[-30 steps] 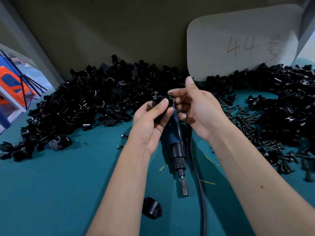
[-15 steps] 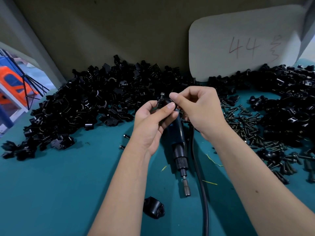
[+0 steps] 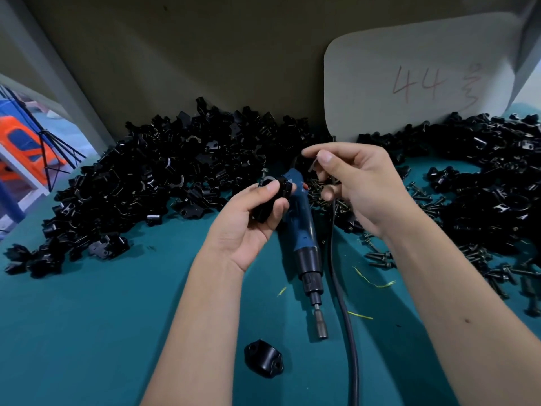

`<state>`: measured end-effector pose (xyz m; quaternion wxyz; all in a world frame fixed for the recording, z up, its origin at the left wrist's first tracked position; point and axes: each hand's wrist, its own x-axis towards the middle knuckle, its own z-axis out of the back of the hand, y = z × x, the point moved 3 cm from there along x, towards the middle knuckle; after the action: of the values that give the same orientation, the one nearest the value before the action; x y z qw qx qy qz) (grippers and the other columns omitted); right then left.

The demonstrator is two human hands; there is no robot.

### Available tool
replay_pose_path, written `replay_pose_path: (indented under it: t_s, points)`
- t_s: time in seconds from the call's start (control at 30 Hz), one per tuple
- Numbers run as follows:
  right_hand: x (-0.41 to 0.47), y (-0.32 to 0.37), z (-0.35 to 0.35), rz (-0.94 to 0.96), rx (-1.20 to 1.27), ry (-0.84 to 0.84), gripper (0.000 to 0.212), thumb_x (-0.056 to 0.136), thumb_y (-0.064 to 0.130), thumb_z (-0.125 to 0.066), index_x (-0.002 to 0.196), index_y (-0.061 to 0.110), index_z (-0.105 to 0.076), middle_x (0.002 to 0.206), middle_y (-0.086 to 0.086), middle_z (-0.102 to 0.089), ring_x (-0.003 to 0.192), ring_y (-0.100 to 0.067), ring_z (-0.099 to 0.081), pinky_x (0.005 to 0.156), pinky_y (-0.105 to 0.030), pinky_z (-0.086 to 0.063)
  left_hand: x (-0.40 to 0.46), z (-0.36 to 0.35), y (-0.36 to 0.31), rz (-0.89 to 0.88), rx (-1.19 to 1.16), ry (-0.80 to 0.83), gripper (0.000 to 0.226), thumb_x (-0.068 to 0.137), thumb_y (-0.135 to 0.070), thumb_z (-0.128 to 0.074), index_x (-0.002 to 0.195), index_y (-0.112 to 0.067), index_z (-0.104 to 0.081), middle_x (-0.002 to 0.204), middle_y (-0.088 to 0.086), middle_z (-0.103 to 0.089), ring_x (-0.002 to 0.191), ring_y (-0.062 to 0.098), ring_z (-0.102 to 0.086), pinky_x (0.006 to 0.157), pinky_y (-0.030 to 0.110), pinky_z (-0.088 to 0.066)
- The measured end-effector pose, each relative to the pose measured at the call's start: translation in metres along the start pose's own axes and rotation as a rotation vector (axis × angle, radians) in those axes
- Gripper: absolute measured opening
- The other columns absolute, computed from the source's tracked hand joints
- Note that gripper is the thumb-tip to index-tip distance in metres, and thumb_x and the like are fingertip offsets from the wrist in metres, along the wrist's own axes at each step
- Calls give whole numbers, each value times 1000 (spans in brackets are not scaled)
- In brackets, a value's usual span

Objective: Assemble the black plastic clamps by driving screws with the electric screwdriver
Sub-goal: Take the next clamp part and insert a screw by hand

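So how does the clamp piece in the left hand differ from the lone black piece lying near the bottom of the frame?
The held clamp piece is gripped by the left hand above the table, its shape partly hidden by the fingers; the lone piece rests untouched on the teal table, fully visible, showing two holes. The held clamp piece is in front of the blue screwdriver; the lone piece lies nearer the camera, beyond its tip. Both are glossy black plastic.

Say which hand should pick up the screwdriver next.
Right. The left hand grips the clamp; the right hand pinches only a small screw and hovers beside the screwdriver on the table.
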<state>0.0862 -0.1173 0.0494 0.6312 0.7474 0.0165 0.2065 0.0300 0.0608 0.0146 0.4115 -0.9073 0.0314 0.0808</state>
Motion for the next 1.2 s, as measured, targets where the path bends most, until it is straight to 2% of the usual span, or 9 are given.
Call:
replay_pose_path:
  t_s: [0.07,0.17,0.43,0.53,0.63,0.77,0.97,1.1,1.2]
  points:
    - [0,-1,4,-65,103,29,23,104,3,-56,107,5,-78,86,-4,-67,78,-11,-57,55,-21,-46,1,0,2,-3,-16,-29,19,76,-6,-75,93,2,-69,107,23,-73,69,18,-65,55,16,-53]
    - [0,0,7,-80,189,55,22,103,1,-57,110,4,-77,90,-7,-71,78,-11,-62,57,-19,-49,2,-4,3,9,-47,-19,14,75,-9,-76,85,-3,-68,102,22,-71,65,18,-58,50,17,-47]
    - [0,-1,7,-52,90,48,17,99,0,-64,96,7,-79,85,-10,-73,73,-14,-64,59,-20,-52,4,-6,4,10,-17,53,18,82,-25,-77,75,-8,-81,91,12,-71,61,9,-52,46,12,-39]
    - [3,-7,12,-53,-102,-57,15,97,1,-67,92,8,-79,75,-4,-71,69,-14,-63,60,-22,-52,4,-6,4,-11,3,57,19,83,-26,-77,79,-8,-80,94,12,-73,61,8,-53,47,11,-41]
    - [4,-11,14,-57,-210,-121,12,96,4,-70,91,10,-79,70,-5,-69,66,-16,-62,62,-25,-53,5,-6,4,-71,73,26,22,86,-24,-77,94,-6,-67,100,12,-72,63,9,-53,48,12,-40]
    - [3,-7,3,-27,-76,-39,12,95,-1,-69,92,7,-78,77,-9,-72,69,-14,-66,58,-22,-53,6,-7,5,-121,197,-8,23,91,-15,-76,81,-16,-55,90,8,-70,63,13,-53,47,15,-39]
    - [2,-7,-6,43,-128,38,11,94,-1,-72,93,8,-78,81,-10,-75,73,-16,-69,60,-23,-53,6,-6,5,-94,217,-3,29,92,-14,-73,77,-18,-49,84,6,-67,61,13,-53,46,16,-38]
    - [2,-8,-8,50,-146,54,14,94,2,-72,92,14,-79,82,-5,-76,75,-15,-70,60,-23,-53,6,-9,6,-66,232,23,19,94,-16,-71,99,-11,-54,98,13,-69,61,13,-53,46,15,-39]
    - [2,-10,-9,34,-159,51,14,96,3,-71,92,15,-78,81,-2,-75,75,-12,-68,59,-23,-53,5,-10,8,-65,233,44,25,95,-18,-70,113,-12,-53,105,17,-65,65,14,-54,48,15,-41]
